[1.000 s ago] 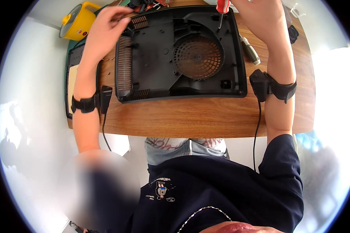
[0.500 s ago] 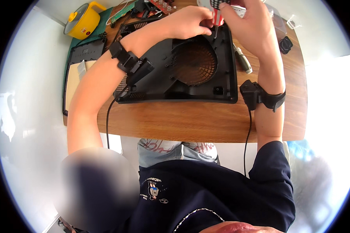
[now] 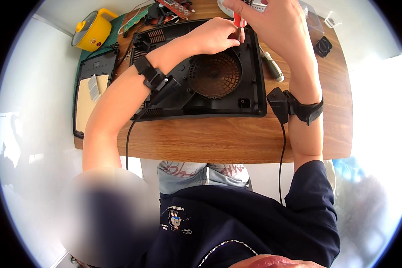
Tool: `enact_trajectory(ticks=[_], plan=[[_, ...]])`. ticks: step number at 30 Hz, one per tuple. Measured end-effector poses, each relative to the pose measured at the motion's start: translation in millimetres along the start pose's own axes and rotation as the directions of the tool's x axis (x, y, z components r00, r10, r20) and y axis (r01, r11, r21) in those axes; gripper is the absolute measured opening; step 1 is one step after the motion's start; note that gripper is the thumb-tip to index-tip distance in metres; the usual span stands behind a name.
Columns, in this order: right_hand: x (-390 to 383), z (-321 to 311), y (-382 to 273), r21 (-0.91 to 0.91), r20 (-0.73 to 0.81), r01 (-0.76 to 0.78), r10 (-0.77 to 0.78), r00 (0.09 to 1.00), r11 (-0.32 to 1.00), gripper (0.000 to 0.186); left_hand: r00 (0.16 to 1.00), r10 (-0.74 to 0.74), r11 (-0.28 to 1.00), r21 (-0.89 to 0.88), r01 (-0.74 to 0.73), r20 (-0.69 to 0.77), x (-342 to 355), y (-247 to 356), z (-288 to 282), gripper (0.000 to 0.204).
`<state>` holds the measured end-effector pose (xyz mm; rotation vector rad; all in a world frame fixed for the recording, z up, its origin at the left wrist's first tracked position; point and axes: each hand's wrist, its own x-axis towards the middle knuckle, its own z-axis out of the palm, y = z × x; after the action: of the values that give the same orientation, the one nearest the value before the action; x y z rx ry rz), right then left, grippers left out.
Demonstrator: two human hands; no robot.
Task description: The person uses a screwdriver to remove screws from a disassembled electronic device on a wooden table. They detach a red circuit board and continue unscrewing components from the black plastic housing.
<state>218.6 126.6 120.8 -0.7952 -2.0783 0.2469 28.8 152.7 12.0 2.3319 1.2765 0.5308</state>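
A black plastic housing [image 3: 210, 107] with a round grille [image 3: 214, 76] lies on the wooden table. At its top right, my right hand [image 3: 277, 27] is closed on a screwdriver [image 3: 240, 17] with a red and white handle, held upright over the housing. My left hand [image 3: 214, 35] reaches across from the left, its curled fingertips closed around the screwdriver's shaft just below the handle; the screwdriver's tip is hidden. A grey-handled tool [image 3: 272, 67] rests beside the housing on the right.
A yellow electric pot [image 3: 87, 38] stands at the back left, near circuit boards and wires [image 3: 163, 11]. A dark panel with a tan sheet [image 3: 87, 107] lies left. A small black part [image 3: 322, 47] and a clear plastic piece [image 3: 332, 20] are at the right.
My left hand has moved right from the housing's left edge to the screwdriver. My right hand and the screwdriver have shifted slightly left in the view.
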Motion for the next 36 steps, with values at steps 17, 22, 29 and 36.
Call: enact_trajectory(ticks=[17, 22, 29, 36], plan=[[1.1, 5.3, 9.5, 0.078, -0.011, -0.006, 0.007, 1.0, 0.997, 0.042, 1.0, -0.016, 1.0, 0.021, 0.016, 0.006, 1.6, 3.3, -2.0, 0.021], [0.6, 9.4, 5.8, -0.055, 0.013, -0.04, 0.04, 0.999, 0.998, 0.044, 1.0, -0.01, 0.998, -0.061, 0.011, 0.004, -1.2, -5.6, 1.8, 0.021], [1.4, 21.9, 34.7, 0.063, -0.116, 0.084, -0.076, 0.99, 0.994, 0.048, 1.0, 0.002, 1.0, -0.005, -0.002, -0.008, 1.3, 4.5, -1.4, 0.023], [0.1, 7.3, 6.9, 0.111, -0.085, 0.007, 0.002, 0.996, 0.994, 0.052, 0.999, -0.041, 0.997, -0.071, 0.039, -0.024, -2.4, 6.3, -0.4, 0.023]])
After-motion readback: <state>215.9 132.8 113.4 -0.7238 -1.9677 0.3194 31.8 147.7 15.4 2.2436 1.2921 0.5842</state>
